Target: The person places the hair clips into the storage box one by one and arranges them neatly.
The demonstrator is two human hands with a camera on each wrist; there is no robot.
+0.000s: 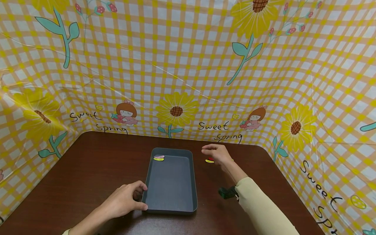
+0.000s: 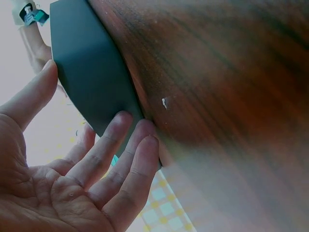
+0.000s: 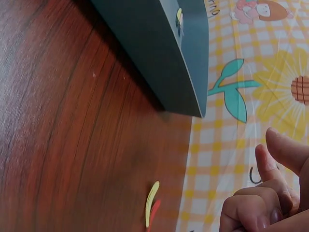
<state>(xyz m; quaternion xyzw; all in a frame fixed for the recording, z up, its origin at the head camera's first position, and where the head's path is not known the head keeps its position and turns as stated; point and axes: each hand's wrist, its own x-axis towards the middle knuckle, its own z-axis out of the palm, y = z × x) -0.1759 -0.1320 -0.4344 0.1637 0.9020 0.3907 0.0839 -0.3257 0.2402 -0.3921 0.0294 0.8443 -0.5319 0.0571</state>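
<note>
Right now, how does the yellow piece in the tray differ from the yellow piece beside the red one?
The first yellow piece lies inside the dark tray; the second yellow piece lies on the table. The first has a pink piece alongside, the second a red piece. The second is nearer the right hand than the first. Both are slender and yellow.

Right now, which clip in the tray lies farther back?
The pink clip in the far left corner of the tray; the yellow clip there lies in front.
</note>
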